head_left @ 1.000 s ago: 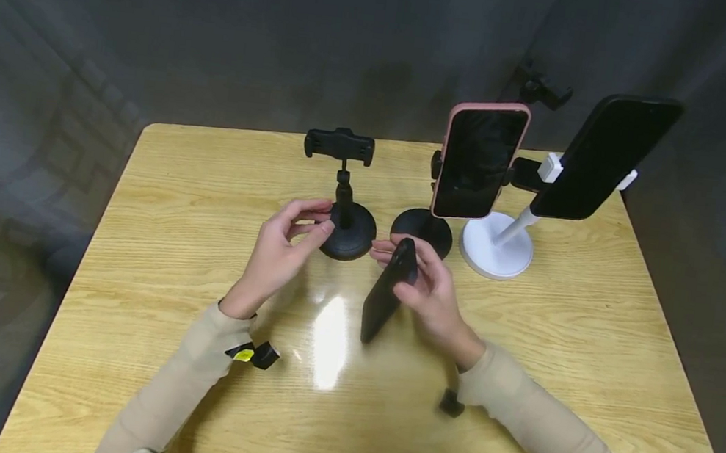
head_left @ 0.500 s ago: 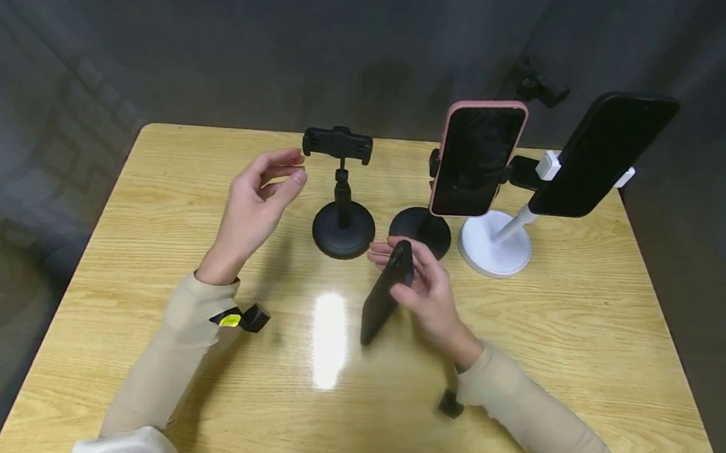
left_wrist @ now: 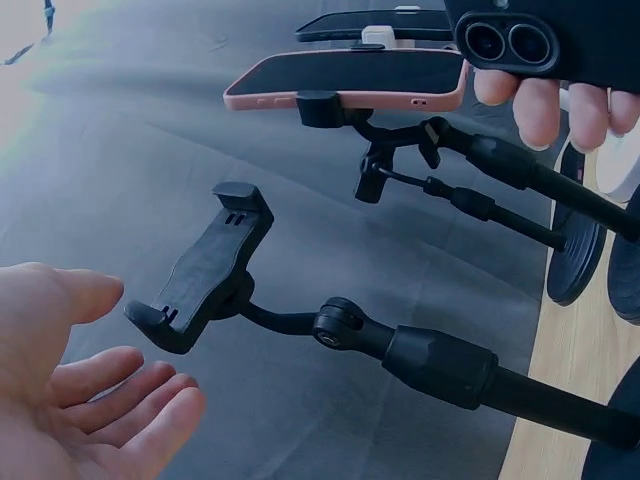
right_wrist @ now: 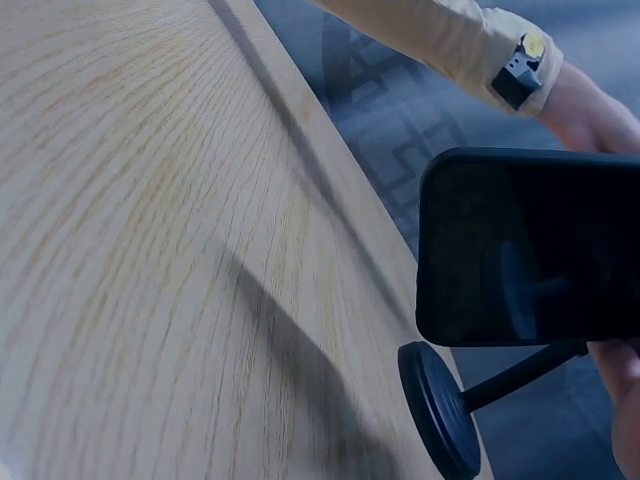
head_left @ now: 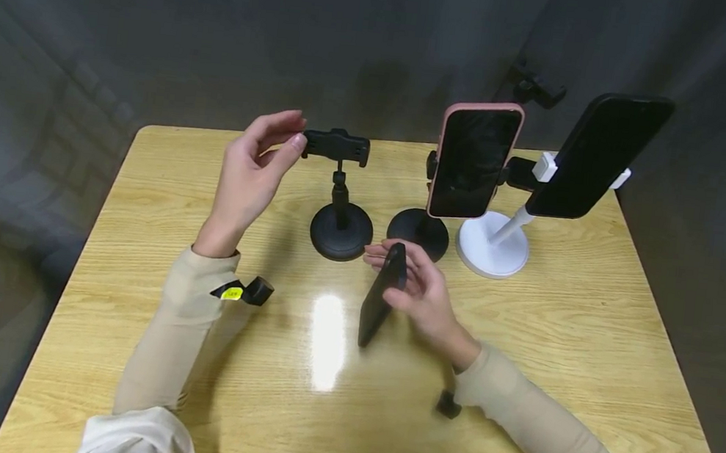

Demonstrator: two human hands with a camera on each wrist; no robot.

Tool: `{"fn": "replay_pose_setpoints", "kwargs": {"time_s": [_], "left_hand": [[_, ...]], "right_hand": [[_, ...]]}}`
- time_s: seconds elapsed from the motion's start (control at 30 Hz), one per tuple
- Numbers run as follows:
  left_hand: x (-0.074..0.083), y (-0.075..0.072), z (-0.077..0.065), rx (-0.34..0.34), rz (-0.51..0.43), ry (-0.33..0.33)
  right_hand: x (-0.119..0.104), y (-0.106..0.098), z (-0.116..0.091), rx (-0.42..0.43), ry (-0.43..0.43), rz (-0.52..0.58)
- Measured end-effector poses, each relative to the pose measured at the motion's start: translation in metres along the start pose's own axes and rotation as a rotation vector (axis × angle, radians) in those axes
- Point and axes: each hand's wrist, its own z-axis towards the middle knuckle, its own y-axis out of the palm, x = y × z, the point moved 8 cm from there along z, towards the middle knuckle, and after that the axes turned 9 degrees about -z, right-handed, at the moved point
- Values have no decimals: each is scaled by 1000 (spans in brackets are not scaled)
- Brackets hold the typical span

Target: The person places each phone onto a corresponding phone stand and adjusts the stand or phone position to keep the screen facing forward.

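Just left of the leftmost stand (head_left: 341, 198), the left hand (head_left: 245, 173) curves loosely, gripping nothing; nearer and right of that stand, the right hand (head_left: 428, 300) grasps a black phone (head_left: 379, 300).

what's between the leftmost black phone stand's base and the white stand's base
The head view shows another round black stand base there, partly hidden by the right hand.

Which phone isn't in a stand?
The black phone in the right hand; the pink phone sits in a black stand, the rightmost phone in a white stand.
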Motion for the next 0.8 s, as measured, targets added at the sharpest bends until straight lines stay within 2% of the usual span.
{"fn": "replay_pose_setpoints", "kwargs": {"time_s": [0.23, 0.53, 0.8], "left_hand": [[-7, 4, 4, -12, -6, -68], [-6, 10, -1, 10, 15, 38], [-5, 12, -2, 31, 68, 82]], "right_hand": [[0, 1, -1, -2, 1, 0], [1, 5, 0, -19, 22, -38], [-16, 8, 13, -12, -58, -66]]}}
